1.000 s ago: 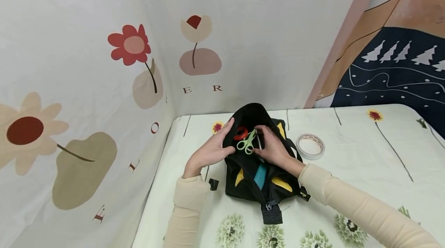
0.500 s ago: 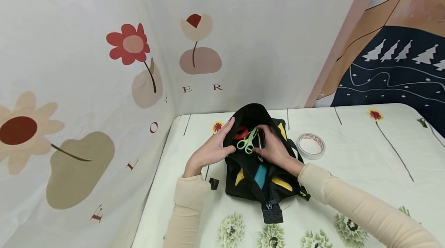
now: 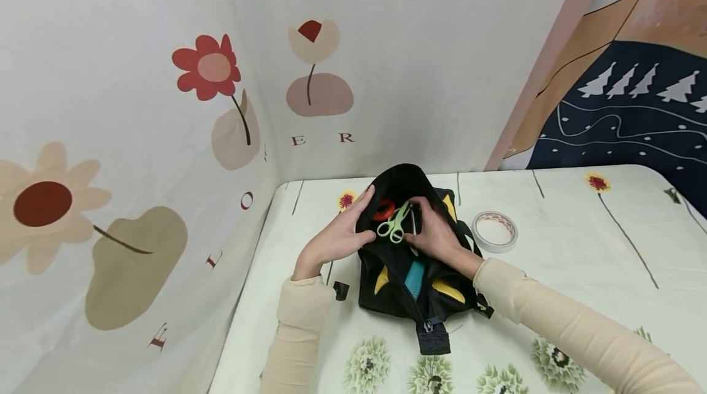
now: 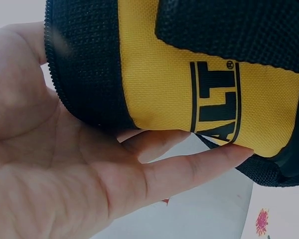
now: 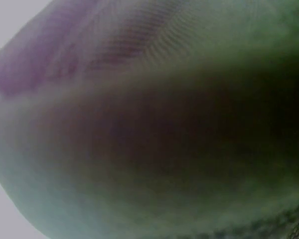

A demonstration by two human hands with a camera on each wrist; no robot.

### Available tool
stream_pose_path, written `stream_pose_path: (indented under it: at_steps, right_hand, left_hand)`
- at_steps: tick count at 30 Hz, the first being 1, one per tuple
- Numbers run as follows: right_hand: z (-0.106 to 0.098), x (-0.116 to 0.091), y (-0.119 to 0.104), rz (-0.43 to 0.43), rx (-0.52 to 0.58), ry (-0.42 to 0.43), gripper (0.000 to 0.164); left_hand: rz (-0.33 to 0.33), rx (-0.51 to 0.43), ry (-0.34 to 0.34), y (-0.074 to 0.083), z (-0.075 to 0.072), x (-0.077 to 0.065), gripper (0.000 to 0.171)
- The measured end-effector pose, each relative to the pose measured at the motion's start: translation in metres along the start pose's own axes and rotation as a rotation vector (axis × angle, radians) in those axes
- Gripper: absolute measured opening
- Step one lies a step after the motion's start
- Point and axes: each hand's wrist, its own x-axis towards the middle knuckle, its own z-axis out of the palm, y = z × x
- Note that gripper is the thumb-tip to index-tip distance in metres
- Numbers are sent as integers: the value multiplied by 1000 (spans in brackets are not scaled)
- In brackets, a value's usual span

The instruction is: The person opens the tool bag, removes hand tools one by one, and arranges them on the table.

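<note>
At the near end of the black bag, a zip tab is laid on the flower-printed cloth. Behind it a teal thing is seen. On the bag's outer yellow panel, "ALT" with ® can be read, the rest being covered by a black strap. The bag's rim is gripped by the left hand, thumb within, fingers nearly straight outside. In the mouth, a dark object, not identifiable, is grasped between the right hand's thumb and fingers, just beside green scissors and a red ring. Right of the bag, a tape roll is set, its core print illegible. On the wall hangings "F", "L", "O", "E" and "R" are printed.
</note>
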Motion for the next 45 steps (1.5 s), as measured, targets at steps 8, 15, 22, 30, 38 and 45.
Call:
stream_pose_path:
  at_steps: [8, 15, 22, 30, 38, 45]
  right_hand:
    - [-1, 0, 1, 34, 1, -6, 79]
    - [-1, 0, 0, 39, 0, -14, 81]
    - [-2, -1, 3, 12, -11, -14, 81]
    - [-3, -3, 4, -36, 20, -10, 82]
    - [-2, -4, 5, -63, 43, 14, 81]
    - [-3, -8, -1, -87, 33, 56, 80]
  left_hand:
    - [17, -34, 323, -4, 5, 6, 62]
    - [-36, 35, 576, -12, 6, 9, 16]
    - [-45, 84, 540, -17, 6, 11, 21]
    - [-19, 86, 563, -17, 8, 13, 20]
    - [-8, 40, 567, -16, 8, 13, 20]
    - [1, 23, 591, -16, 9, 15, 19]
